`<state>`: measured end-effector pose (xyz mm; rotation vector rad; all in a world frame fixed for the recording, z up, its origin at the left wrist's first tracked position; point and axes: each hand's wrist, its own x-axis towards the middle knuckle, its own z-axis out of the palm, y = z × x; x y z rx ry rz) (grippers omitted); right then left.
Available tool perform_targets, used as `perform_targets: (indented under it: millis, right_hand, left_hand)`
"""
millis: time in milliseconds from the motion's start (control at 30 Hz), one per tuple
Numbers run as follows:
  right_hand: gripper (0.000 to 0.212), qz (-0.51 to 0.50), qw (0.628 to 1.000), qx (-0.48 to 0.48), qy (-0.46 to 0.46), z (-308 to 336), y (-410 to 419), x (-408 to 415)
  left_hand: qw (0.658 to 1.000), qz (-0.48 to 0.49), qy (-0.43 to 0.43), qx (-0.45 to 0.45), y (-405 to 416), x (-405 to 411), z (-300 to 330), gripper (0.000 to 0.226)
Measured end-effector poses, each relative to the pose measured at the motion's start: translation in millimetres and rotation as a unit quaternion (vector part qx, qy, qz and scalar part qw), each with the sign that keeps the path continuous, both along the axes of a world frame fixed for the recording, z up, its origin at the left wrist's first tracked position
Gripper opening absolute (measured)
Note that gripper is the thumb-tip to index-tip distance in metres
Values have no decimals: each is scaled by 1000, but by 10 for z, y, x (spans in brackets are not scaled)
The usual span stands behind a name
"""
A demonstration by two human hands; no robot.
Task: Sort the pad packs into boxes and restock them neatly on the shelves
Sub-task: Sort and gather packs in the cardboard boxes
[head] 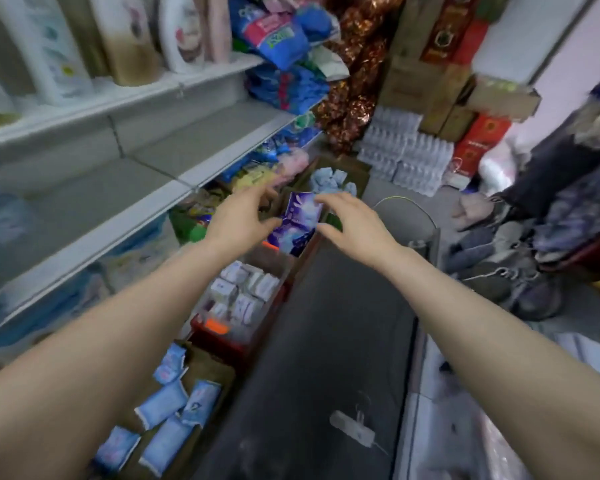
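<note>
Pad packs lie all along the floor at the foot of the shelves, sorted into open boxes. We hold one of them, a purple pack, up between both hands above the row of boxes. Our left hand meets its left edge with the fingers spread and reaching forward; the frame is blurred there, so we cannot tell whether the thumb truly pinches the pack or only touches it. Our right hand curls over the pack's upper right corner, fingertips on top and thumb beneath its right edge, so this hand grips it.

Directly below the purple pack sits a red box filled with white and pale lilac packs standing on edge in rows. Nearer to us, a brown cardboard box holds light blue packs lying loosely at different angles. Beyond our hands, another cardboard box carries a heap of pale blue packs.

On the top shelf stand tall white bottles, and blue bagged goods crowd the far end of the shelves. The middle shelf shows bare grey board. To the right of the boxes runs a dark counter with a white power strip lying on it. Shrink-wrapped water bottles are stacked against the far wall beneath brown cartons.
</note>
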<state>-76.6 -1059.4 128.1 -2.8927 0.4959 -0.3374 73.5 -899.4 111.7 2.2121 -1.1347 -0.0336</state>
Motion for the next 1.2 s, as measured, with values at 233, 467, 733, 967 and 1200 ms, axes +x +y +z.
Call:
perform_targets:
  millis: [233,467,733,967,1200]
  right_hand:
    - [47,-81,997,17,6,-231,-1556,-23]
    - [48,-147,988,52,-2,-422,-3111,378]
    - [48,-198,977,76,-7,-442,-4848,1044]
    - [48,-177,981,83,-5,-694,-6537,1555]
    - [49,-125,986,108,34,-797,-8198,2111]
  left_hand:
    - [997,-70,-36,17,-1639,219,-119,43]
    - [989,-128,-65,32,-3349,888,-313,43]
    - [985,-162,-37,47,-5242,1653,-350,45]
    - [984,-164,-38,50,-6926,2106,-587,44]
    - [992,-113,-12,61,-8467,2490,-903,45]
